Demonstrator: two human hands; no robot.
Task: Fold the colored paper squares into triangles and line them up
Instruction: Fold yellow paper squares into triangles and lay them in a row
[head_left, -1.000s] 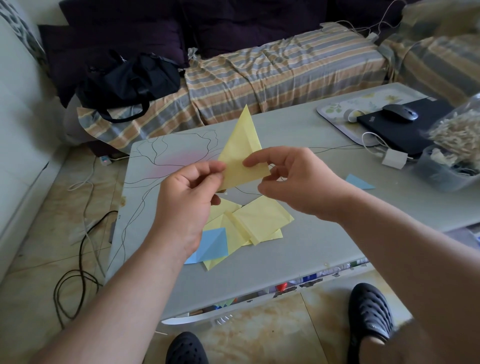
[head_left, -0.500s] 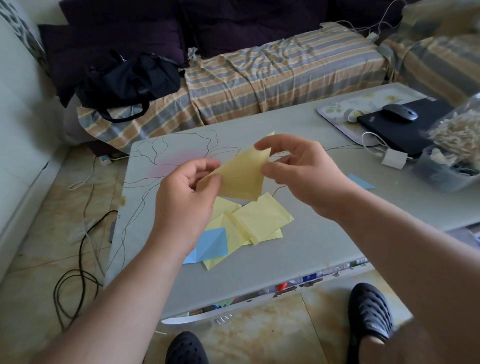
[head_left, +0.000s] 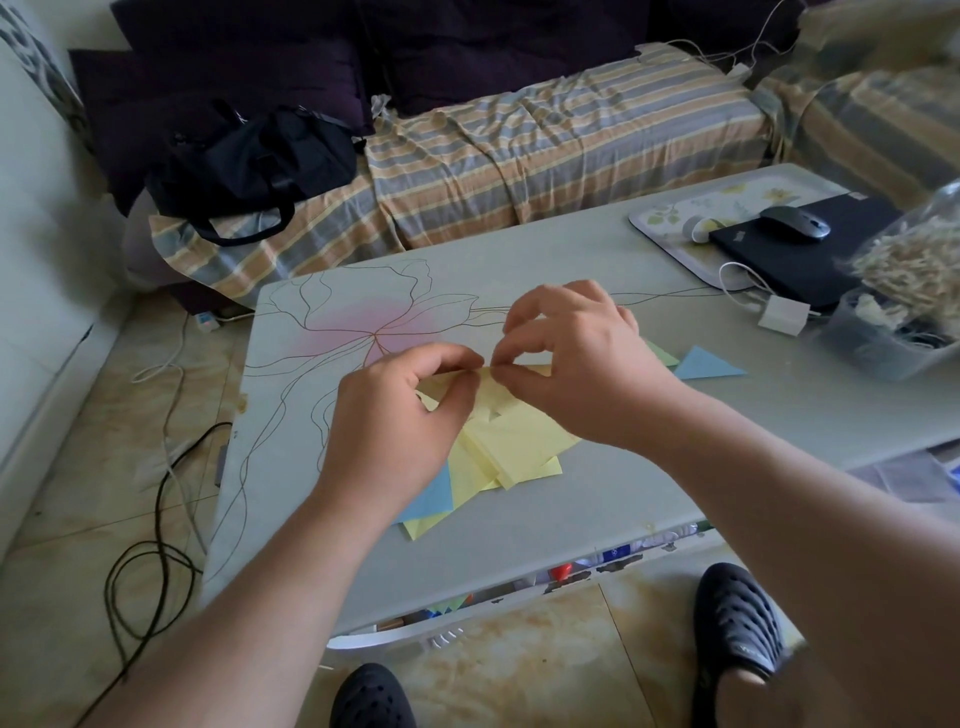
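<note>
A yellow paper square (head_left: 488, 387) is held low over the grey table (head_left: 597, 291), mostly hidden behind my hands. My left hand (head_left: 400, 421) pinches its top edge with thumb and forefinger. My right hand (head_left: 576, 358) pinches the same edge right beside it, fingertips almost touching. Below them lies a loose pile of yellow papers (head_left: 514, 447) with a blue sheet (head_left: 431, 496) sticking out at the lower left. A folded blue triangle (head_left: 704, 365) and a green one (head_left: 662, 356) lie on the table to the right.
A flowered tray (head_left: 670, 213) with a black laptop (head_left: 789, 252), a mouse (head_left: 795, 223) and a white charger (head_left: 782, 314) sits at the back right. A clear bin of wooden clips (head_left: 904, 312) is at the right edge. A striped sofa with a black bag (head_left: 249, 161) lies beyond the table.
Both hands have come down from chest height to just above the pile. The yellow paper went from upright to nearly flat, and the fingertips moved together on its top edge.
</note>
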